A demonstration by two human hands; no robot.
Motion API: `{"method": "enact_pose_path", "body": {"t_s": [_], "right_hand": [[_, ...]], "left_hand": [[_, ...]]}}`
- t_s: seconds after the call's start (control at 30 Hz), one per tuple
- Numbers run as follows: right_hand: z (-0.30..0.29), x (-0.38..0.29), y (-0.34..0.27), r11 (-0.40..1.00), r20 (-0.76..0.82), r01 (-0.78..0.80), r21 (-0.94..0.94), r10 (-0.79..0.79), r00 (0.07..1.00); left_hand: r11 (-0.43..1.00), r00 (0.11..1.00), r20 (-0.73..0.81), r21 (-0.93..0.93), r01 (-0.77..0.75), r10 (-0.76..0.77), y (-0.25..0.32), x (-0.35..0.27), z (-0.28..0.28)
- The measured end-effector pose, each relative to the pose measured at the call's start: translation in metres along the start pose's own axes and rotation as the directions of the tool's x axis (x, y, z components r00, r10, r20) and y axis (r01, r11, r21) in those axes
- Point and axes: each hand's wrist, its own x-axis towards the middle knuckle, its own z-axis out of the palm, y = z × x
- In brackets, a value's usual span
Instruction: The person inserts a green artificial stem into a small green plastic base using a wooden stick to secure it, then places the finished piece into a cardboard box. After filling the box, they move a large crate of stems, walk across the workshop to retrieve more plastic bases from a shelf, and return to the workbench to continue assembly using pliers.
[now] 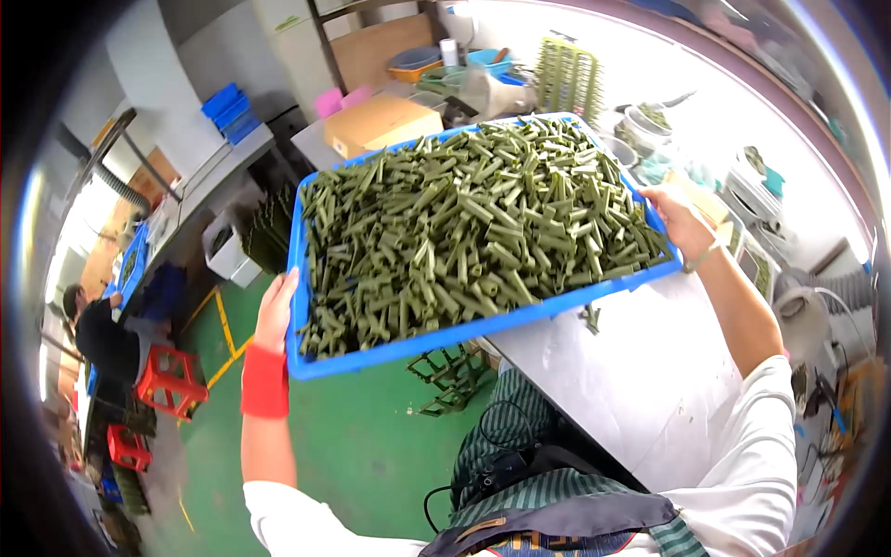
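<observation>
A shallow blue plastic tray (418, 355) is held up in front of me, tilted, its left end over the green floor and its right part over a white tabletop. Many short olive-green angular pieces (480, 230) fill it in a loose heap; their material cannot be told. My left hand (276, 312), with a red wristband above it, grips the tray's left rim. At the right rim, my right hand (679, 216) has hold of the tray, its fingers partly hidden behind the edge. A few loose green pieces (590, 318) lie on the white tabletop (626, 369) just beyond the near rim.
A cardboard box (383, 124) stands behind the tray. White buckets (646, 129) and a green rack (567, 73) are farther back. At the left, a person (108, 334) sits on a red plastic stool (170, 383) by a long bench. Joined green parts (452, 379) show below the tray.
</observation>
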Motion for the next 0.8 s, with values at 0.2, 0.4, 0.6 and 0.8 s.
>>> {"method": "enact_pose_path", "body": {"t_s": [0.2, 0.4, 0.6, 0.8], "right_hand": [[0.005, 0.009, 0.009, 0.998, 0.054, 0.027, -0.056, -0.024, 0.998], [-0.038, 0.029, 0.016, 0.969, -0.011, 0.134, -0.209, -0.140, 0.990], [-0.040, 0.045, 0.012, 0.930, 0.072, 0.240, -0.279, -0.229, 0.971], [0.006, -0.088, 0.047, 0.113, 0.027, 0.671, -0.733, -0.981, 0.194]], "left_hand": [[0.995, 0.998, 0.043, 0.093, -0.041, 0.037, -0.004, 0.008, -0.023], [0.997, 0.994, 0.102, 0.068, -0.030, 0.023, 0.009, 0.019, 0.001], [0.990, 0.985, 0.142, -0.084, 0.114, -0.101, -0.028, 0.015, -0.020], [0.926, 0.927, 0.308, -0.238, 0.294, -0.215, -0.006, -0.030, 0.001]]}}
